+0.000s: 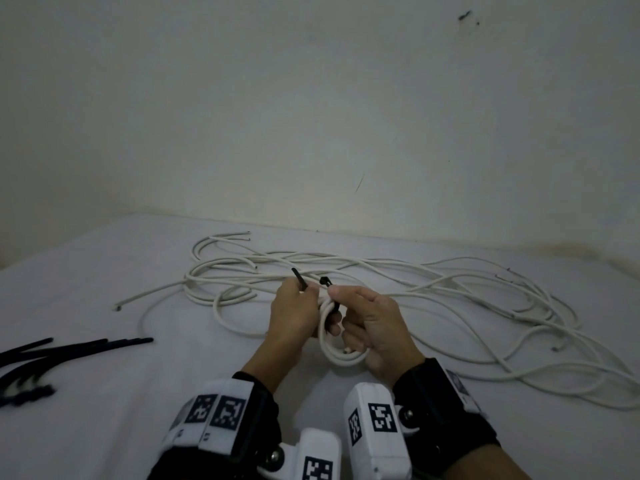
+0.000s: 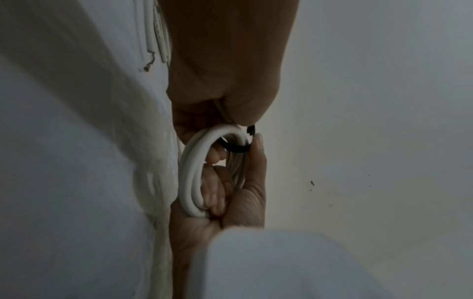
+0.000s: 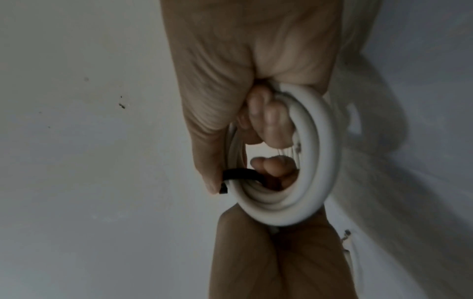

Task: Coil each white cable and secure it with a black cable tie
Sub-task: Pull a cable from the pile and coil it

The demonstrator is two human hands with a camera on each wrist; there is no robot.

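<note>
A small coil of white cable (image 1: pixel 327 344) (image 2: pixel 190 178) (image 3: pixel 317 161) is held upright just above the white sheet. My right hand (image 1: pixel 374 327) (image 3: pixel 230 60) grips it with fingers hooked through the loop, and its thumb and forefinger pinch the head of a black cable tie (image 1: pixel 325 281). The black cable tie (image 2: pixel 234 148) (image 3: pixel 243 174) wraps round the top of the coil. My left hand (image 1: pixel 292 313) (image 2: pixel 225 60) pinches the tie's tail, which sticks up past the knuckles.
A long tangle of loose white cables (image 1: pixel 381 271) sprawls across the sheet behind and to the right of my hands. Several spare black ties (image 1: pixel 69 346) lie at the left edge. A pale wall (image 1: pixel 311 116) rises close behind.
</note>
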